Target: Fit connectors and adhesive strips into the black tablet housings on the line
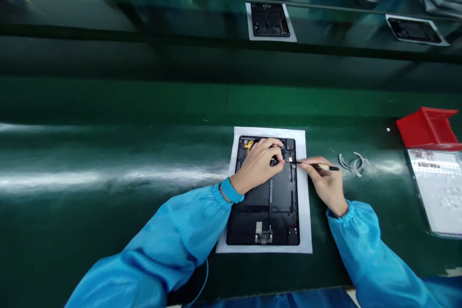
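Tablet casing [281,195] is laid, long axis away, on white sheeting [304,216], its right edge crossed by a tool [325,167] pinched in the right hand [327,185]; above the casing, the nearer left hand [257,166] is curled, grip unclear.

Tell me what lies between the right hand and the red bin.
In the head view, curled pale strips lie on the green table between the right hand and the red bin.
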`<act>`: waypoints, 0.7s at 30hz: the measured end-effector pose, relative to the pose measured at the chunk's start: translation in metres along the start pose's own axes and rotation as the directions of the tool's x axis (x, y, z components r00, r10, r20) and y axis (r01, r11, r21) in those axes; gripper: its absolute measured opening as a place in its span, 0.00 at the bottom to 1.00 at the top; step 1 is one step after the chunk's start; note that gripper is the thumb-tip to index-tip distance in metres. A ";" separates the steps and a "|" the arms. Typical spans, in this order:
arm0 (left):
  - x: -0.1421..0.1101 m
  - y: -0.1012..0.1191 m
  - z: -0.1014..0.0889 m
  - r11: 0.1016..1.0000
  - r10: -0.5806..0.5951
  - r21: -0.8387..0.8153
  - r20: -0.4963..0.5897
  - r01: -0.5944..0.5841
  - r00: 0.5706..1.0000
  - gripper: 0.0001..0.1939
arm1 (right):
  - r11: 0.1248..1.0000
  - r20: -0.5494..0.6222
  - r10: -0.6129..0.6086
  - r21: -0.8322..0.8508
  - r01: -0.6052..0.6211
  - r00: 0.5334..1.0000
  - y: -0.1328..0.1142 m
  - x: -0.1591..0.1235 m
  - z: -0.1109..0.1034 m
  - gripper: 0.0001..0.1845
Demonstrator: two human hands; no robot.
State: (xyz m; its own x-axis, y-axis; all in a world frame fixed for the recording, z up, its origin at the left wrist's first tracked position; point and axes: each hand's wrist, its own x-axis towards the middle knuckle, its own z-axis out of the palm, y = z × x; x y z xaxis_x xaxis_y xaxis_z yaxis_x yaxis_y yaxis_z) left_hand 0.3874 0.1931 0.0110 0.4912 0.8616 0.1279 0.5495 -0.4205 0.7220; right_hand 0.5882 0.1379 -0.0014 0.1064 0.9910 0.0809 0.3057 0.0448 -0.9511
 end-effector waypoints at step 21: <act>0.002 0.002 -0.003 0.999 0.019 0.031 0.039 -0.020 0.999 0.01 | 0.997 -0.128 -0.010 0.073 0.019 0.992 0.001 -0.002 0.001 0.06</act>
State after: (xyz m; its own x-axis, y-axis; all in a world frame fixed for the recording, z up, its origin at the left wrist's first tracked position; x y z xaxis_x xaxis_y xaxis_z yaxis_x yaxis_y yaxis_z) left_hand 0.3872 0.1946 0.0150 0.5273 0.8419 0.1152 0.5605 -0.4465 0.6975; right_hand 0.5870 0.1356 -0.0029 0.2234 0.9664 0.1275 0.2377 0.0729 -0.9686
